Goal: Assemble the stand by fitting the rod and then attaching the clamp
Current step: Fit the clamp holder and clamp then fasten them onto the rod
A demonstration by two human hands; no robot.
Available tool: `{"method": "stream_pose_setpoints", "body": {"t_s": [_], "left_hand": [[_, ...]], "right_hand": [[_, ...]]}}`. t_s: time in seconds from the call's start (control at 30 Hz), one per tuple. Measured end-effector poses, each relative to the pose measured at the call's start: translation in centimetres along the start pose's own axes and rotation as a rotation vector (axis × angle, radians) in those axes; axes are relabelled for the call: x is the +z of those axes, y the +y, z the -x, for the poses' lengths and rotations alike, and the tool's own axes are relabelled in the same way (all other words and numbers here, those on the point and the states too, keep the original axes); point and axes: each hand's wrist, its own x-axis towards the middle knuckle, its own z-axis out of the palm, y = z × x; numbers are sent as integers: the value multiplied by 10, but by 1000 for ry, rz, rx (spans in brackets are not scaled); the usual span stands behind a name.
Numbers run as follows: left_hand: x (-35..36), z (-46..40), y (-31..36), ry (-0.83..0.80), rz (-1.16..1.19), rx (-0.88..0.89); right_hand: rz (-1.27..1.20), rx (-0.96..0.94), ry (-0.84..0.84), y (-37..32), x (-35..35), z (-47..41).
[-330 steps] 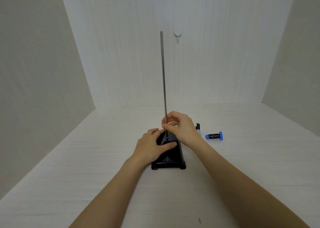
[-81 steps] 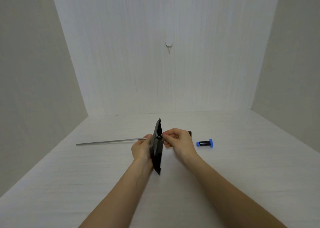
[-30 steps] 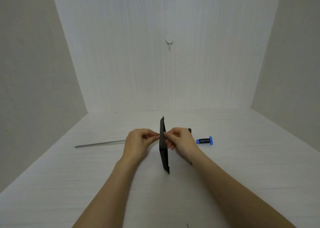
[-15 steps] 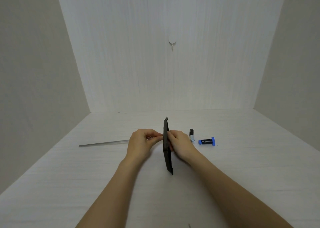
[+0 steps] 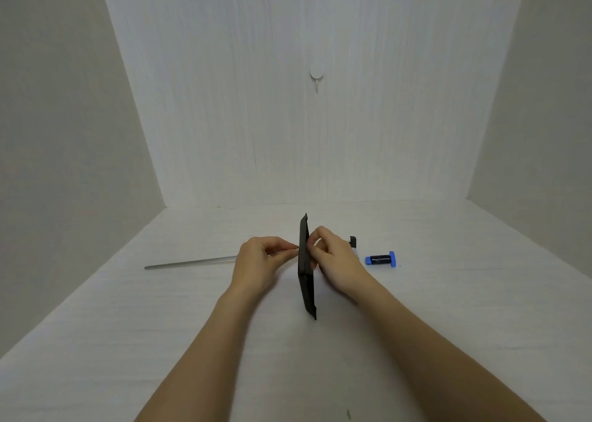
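The right hand (image 5: 333, 263) has shifted its curled fingers higher behind the upended base (image 5: 306, 268), apparently tightening the rod (image 5: 192, 263) that the left hand (image 5: 259, 261) pinches at mid-frame.

Both bare forearms reaching forward from the bottom edge, converging toward centre. Left hand (image 5: 259, 263) knuckles-up, fingers curled, thumb and fingertips pinching the rod (image 5: 192, 263) close to the base plate (image 5: 306, 271). Right hand (image 5: 333, 258) on the plate's opposite face, fingers curled in a grip at its middle; contents of that grip hidden.
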Motion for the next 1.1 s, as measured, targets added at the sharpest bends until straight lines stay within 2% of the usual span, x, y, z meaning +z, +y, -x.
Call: {"method": "stream_pose_setpoints", "body": {"t_s": [0.13, 0.27, 0.63, 0.83, 1.1], "left_hand": [[-1, 0, 0, 8, 5, -14], [-2, 0, 0, 14, -1, -4], [-3, 0, 0, 15, -21, 14], [-3, -1, -1, 18, -23, 9], [-3, -1, -1, 20, -32, 11]], "right_hand": [[7, -9, -8, 2, 4, -1], [128, -29, 34, 4, 7, -4], [102, -42, -17, 8, 6, -4], [34, 24, -2, 9, 3, -4], [40, -31, -16, 9, 6, -4]]}}
